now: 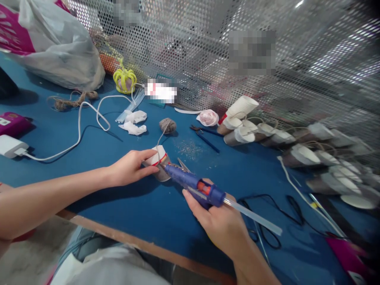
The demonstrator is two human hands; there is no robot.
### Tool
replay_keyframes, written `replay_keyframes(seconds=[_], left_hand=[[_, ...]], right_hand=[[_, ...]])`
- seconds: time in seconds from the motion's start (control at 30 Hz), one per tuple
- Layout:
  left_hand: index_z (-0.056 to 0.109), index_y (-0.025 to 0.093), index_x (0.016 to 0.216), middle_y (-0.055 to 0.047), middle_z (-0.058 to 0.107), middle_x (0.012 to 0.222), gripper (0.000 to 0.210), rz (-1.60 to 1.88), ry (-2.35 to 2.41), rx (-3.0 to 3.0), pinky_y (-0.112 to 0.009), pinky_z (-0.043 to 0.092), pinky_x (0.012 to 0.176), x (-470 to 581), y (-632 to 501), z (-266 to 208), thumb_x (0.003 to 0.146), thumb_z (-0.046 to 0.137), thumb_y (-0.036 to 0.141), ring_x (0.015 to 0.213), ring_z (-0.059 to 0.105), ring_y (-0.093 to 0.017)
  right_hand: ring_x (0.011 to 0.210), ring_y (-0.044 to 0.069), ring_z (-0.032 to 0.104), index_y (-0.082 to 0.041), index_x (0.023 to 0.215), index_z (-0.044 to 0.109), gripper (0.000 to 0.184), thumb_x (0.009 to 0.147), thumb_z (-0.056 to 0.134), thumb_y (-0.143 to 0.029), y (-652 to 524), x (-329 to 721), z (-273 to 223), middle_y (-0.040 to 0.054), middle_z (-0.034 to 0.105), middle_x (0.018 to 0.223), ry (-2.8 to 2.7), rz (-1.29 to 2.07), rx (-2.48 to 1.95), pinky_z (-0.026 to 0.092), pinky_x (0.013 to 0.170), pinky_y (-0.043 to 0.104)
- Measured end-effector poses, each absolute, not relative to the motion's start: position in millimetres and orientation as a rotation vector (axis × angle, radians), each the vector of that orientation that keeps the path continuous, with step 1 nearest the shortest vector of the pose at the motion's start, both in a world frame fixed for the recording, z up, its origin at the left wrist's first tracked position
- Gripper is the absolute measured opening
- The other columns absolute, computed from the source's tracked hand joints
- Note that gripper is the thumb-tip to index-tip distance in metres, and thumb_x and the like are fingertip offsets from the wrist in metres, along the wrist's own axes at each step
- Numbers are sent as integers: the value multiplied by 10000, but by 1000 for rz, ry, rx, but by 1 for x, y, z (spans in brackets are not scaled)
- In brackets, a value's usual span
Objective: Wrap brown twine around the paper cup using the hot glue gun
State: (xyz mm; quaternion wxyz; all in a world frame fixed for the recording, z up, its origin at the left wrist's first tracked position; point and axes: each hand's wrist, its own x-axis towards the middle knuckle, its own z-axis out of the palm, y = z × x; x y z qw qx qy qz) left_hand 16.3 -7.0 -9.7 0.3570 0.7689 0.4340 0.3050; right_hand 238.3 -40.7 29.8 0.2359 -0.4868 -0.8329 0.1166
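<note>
My left hand grips a small paper cup on its side between thumb and fingers. Part of the cup is white with a red band, and grey-brown yarn covers another part. A strand leads from it up to a ball of yarn on the table. In my right hand is a blue hot glue gun, its nozzle right at the cup; I cannot tell whether they touch. A clear glue stick sticks out of its back end. Scissor-like metal blades show partly behind the gun.
Blue-handled pliers and a pink fabric rose lie beyond my hands. Several wrapped cups line the right side. A black cord loops near my right arm. A white cable crosses the left. Perforated metal closes the back.
</note>
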Motion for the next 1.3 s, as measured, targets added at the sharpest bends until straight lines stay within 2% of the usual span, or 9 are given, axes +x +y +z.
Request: replay_keyframes(seconds=[0.5, 0.63, 0.83, 0.97, 1.1, 1.3], left_hand=[[549, 136, 888, -1, 589, 737, 183, 752, 1121, 2004, -207, 407, 644, 17, -8, -7, 814, 484, 290, 668, 525, -121], [551, 130, 892, -8, 595, 738, 179, 752, 1104, 2015, -210, 406, 641, 17, -8, -8, 811, 494, 279, 673, 532, -127], [548, 139, 949, -14, 611, 779, 207, 741, 1093, 2018, -213, 412, 657, 15, -8, -6, 818, 486, 286, 697, 543, -131], [547, 135, 959, -16, 607, 773, 215, 746, 1083, 2024, -219, 415, 659, 14, -7, -7, 818, 484, 286, 688, 536, -131], [543, 128, 1008, -26, 600, 817, 259, 767, 1078, 2045, -227, 413, 675, 12, -4, -10, 811, 494, 290, 717, 526, -137], [545, 107, 946, -4, 546, 756, 231, 817, 1062, 2051, -220, 401, 642, 10, -1, -12, 784, 513, 269, 680, 478, -121]], right_hand=[[768, 258, 644, -230, 736, 640, 239, 804, 443, -345, -42, 242, 27, 57, 604, 546, -2336, 166, -1358, 521, 692, 346], [683, 235, 642, -227, 747, 637, 222, 804, 449, -330, -42, 241, 28, 54, 615, 560, -2318, 216, -1388, 520, 644, 330], [717, 239, 644, -216, 757, 628, 221, 797, 467, -362, -41, 244, 21, 51, 632, 596, -2300, 209, -1404, 503, 651, 322], [624, 225, 632, -197, 667, 588, 281, 795, 460, -411, -39, 246, 19, 63, 646, 625, -2247, 191, -1494, 486, 594, 318], [426, 166, 574, -211, 528, 518, 314, 774, 492, -405, -37, 243, 26, 2, 571, 437, -2163, 405, -1599, 463, 500, 280], [339, 106, 515, -188, 552, 525, 271, 755, 528, -367, -33, 234, 38, -35, 523, 376, -2071, 728, -1582, 435, 401, 210]])
